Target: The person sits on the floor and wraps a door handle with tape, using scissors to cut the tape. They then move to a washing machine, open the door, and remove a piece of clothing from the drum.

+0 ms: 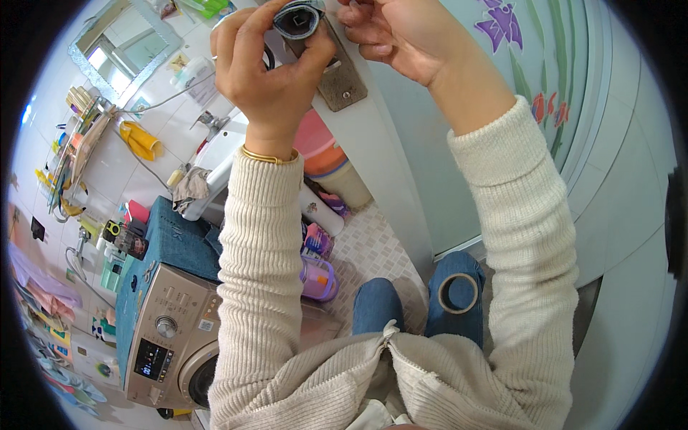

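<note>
My left hand [269,79] clasps a dark cylinder [297,20] rimmed in blue-grey wrapping [298,36], beside a white door's [380,143] brown metal plate [344,89]; my right hand [401,39] half-curls, contents unclear. Wrapping looks in place; whether fastened, I can't tell.

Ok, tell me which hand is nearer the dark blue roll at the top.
Left. The left hand grips the dark blue roll between fingers and thumb; the right hand is off to its right, fingers curled, no contact visible.
</note>
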Tool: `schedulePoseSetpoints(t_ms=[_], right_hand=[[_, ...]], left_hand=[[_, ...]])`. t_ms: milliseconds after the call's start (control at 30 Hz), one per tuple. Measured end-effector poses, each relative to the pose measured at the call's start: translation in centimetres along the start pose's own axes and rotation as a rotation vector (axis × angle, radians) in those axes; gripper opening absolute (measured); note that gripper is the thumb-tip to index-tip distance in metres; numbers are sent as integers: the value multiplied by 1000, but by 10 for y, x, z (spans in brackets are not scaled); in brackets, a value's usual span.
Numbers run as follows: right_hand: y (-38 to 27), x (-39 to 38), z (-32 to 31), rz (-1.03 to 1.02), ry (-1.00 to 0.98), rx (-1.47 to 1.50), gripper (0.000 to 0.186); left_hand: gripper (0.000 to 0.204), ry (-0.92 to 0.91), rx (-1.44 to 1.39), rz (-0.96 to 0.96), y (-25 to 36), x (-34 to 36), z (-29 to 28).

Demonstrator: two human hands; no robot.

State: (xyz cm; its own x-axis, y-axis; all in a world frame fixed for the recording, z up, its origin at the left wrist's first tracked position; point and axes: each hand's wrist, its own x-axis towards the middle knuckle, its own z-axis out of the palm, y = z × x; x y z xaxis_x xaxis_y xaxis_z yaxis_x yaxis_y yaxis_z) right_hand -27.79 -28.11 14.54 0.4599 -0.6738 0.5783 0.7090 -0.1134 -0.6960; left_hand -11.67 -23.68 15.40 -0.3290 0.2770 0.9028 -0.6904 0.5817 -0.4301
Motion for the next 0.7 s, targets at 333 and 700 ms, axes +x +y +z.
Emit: schedulePoseSetpoints(t_ms=[333, 700], right_hand=[[-11, -8, 13, 14, 103, -228, 27], [-10, -6, 3, -41, -34, -315, 19]], left_hand=[[41, -176, -491, -305, -9, -14, 6], [41, -326, -1162, -644, -21, -30, 9]])
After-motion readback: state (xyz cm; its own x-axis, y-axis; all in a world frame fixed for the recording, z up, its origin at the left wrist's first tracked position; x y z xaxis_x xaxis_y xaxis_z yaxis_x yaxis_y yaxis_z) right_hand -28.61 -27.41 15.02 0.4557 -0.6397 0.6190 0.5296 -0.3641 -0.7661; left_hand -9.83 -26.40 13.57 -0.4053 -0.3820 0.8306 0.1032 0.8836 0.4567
